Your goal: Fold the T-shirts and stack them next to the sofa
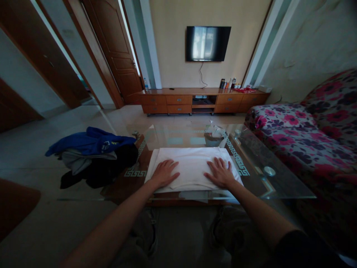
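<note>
White folded cloth [192, 165] lies flat beneath the spread fingers [168, 162] of the left hand [163, 175] and right hand [222, 175], neither gripping anything.

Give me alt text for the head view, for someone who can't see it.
A person's left hand and right hand lie palms down on a folded white cloth on a glass table. Blue, gray and black clothes are heaped at its left; a floral sofa stands at right, and a television hangs above a low wooden cabinet beyond.

The light is dim — glare whitens the television [208, 44], and edges stretch.
</note>
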`<action>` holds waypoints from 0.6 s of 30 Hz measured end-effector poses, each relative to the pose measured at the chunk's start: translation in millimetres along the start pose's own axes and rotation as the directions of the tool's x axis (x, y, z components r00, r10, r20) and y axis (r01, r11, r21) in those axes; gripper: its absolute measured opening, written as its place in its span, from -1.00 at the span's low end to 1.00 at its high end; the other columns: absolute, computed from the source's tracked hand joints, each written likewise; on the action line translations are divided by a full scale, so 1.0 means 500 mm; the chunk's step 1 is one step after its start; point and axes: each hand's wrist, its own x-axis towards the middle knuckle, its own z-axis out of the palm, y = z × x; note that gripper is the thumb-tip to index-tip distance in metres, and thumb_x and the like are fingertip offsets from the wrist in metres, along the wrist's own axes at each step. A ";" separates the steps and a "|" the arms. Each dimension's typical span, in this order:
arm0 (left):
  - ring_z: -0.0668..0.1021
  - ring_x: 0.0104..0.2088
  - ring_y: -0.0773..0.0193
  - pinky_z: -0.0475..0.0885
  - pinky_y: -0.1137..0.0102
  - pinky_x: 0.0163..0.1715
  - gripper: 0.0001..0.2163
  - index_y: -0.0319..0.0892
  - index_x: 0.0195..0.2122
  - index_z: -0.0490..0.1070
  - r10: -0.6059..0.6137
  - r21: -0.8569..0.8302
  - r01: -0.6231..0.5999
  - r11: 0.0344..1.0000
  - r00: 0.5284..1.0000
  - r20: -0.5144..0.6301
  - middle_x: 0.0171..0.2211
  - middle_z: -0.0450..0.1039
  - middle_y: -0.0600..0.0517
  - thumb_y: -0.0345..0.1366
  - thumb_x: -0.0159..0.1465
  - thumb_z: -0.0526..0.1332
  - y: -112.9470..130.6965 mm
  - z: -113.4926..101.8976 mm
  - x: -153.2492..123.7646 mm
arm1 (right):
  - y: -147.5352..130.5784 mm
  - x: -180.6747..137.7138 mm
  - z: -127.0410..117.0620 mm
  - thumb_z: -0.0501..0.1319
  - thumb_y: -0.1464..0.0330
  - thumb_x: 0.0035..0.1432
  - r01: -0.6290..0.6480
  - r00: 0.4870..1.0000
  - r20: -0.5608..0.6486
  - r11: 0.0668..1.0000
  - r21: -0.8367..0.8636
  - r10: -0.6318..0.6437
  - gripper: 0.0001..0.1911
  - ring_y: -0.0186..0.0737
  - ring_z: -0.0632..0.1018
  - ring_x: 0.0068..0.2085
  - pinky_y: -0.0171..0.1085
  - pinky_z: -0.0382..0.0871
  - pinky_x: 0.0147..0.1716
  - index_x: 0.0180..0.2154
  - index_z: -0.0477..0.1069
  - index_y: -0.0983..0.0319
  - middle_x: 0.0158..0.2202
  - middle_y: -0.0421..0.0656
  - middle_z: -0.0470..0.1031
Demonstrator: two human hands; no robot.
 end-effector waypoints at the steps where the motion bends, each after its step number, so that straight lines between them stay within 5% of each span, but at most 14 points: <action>1: 0.28 0.32 0.00 0.13 0.10 0.31 -0.43 -0.05 0.37 0.17 -0.021 0.006 0.021 1.000 0.999 -0.035 0.33 0.24 -0.11 0.09 0.43 -0.04 0.009 0.002 0.012 | -0.020 0.016 -0.002 -0.18 -0.29 0.25 -0.016 1.000 -0.016 1.000 0.002 0.016 -0.10 0.26 -0.09 0.45 0.37 -0.40 0.30 0.42 0.09 0.06 0.50 0.00 -0.14; 5: 0.23 0.35 0.08 0.05 0.15 0.36 -0.49 -0.15 0.36 0.17 -0.018 0.009 0.019 1.000 0.993 -0.120 0.34 0.22 -0.13 -0.05 0.47 -0.09 0.050 0.020 0.071 | -0.126 0.093 -0.004 -0.29 -0.13 0.39 0.028 0.995 -0.101 0.999 0.047 -0.023 -0.19 0.06 -0.07 0.47 0.17 -0.34 0.37 0.44 0.03 0.18 0.50 -0.01 -0.17; 10: 0.06 0.44 0.09 -0.05 0.14 0.40 -0.42 -0.12 0.43 0.05 -0.071 -0.031 0.069 0.997 0.996 -0.053 0.45 0.02 -0.05 -0.06 0.43 -0.03 0.070 0.054 0.124 | -0.222 0.157 0.016 -0.28 -0.04 0.43 0.176 0.982 -0.086 0.978 0.115 -0.166 -0.25 -0.07 -0.11 0.48 0.02 -0.27 0.40 0.47 -0.08 0.17 0.51 -0.07 -0.20; 14: 0.03 0.45 0.09 -0.06 0.11 0.40 -0.38 -0.03 0.44 0.02 -0.114 -0.043 0.113 0.993 0.993 -0.014 0.47 -0.04 0.00 0.07 0.42 -0.07 0.045 0.066 0.129 | -0.200 0.178 0.032 -0.29 -0.07 0.42 0.124 0.992 -0.020 0.983 0.137 -0.122 -0.27 -0.07 -0.13 0.48 0.03 -0.27 0.40 0.46 -0.06 0.06 0.51 -0.13 -0.22; 18: 0.01 0.46 0.03 -0.08 0.05 0.39 -0.36 0.06 0.44 0.03 -0.192 -0.020 0.191 0.981 0.981 -0.028 0.49 -0.09 0.02 0.17 0.40 -0.08 -0.017 0.060 0.113 | -0.093 0.185 0.034 -0.30 -0.11 0.39 -0.031 0.999 0.019 0.995 0.098 0.029 -0.28 0.00 -0.17 0.49 0.10 -0.30 0.39 0.46 -0.12 -0.05 0.52 -0.19 -0.29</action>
